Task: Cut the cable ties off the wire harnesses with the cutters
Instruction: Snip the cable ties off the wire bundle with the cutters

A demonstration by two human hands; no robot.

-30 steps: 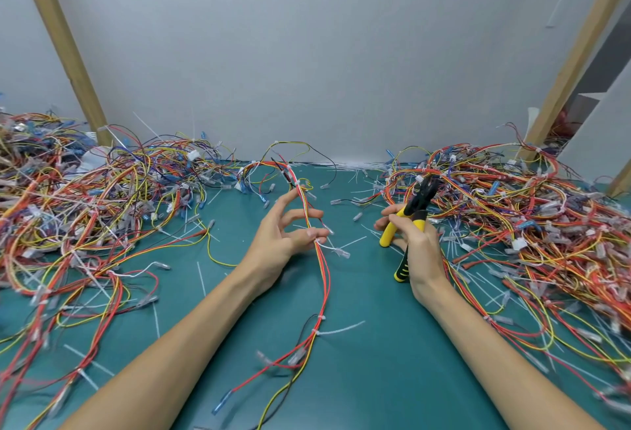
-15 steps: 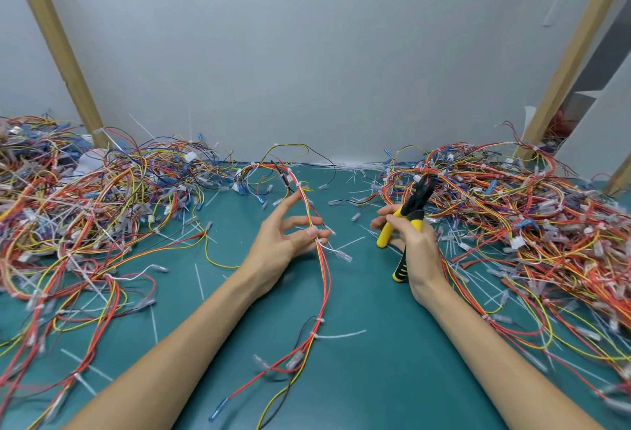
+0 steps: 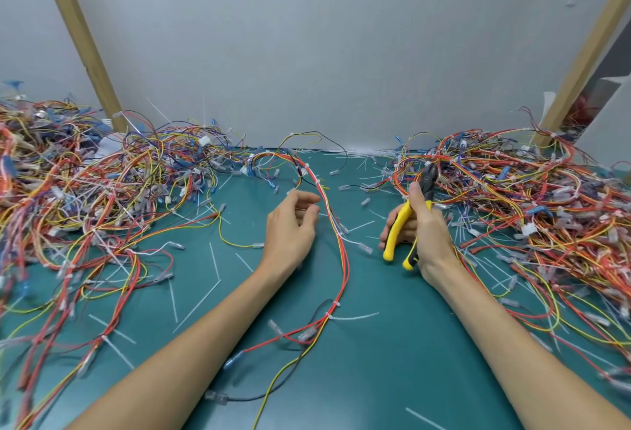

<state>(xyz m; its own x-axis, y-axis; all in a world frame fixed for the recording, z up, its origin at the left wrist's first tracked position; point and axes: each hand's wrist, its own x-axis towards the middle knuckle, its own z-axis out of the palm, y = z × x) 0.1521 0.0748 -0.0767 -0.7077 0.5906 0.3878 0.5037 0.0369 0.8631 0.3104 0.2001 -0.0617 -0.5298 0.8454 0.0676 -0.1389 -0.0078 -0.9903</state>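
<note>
Clasped one pair of cutters (image 3: 407, 221) in the right grip (image 3: 428, 235), fingers and thumb curled round the two smooth yellow handles with black ends, handles spread apart at the bottom, dark metal jaws pointing up and away. Held the left grip (image 3: 290, 224) loosely curled with nothing plainly in it, just beside one slim harness (image 3: 343, 259) of red, orange and yellow wires. Traced that harness in a long curve down the teal bench (image 3: 375, 378) between the two grips, bound here and there by small white cable ties (image 3: 336, 303), too small to count surely. Counted two tangled piles of glossy coloured wires with clear plastic connectors: a left pile (image 3: 102, 197) and a right pile (image 3: 529, 197), the right one crowding close behind the cutters' jaws. Noted thin white tie offcuts (image 3: 196, 306) strewn flat over the bench, two slanted wooden posts (image 3: 78, 26) and a plain grey wall (image 3: 307, 37) behind.
</note>
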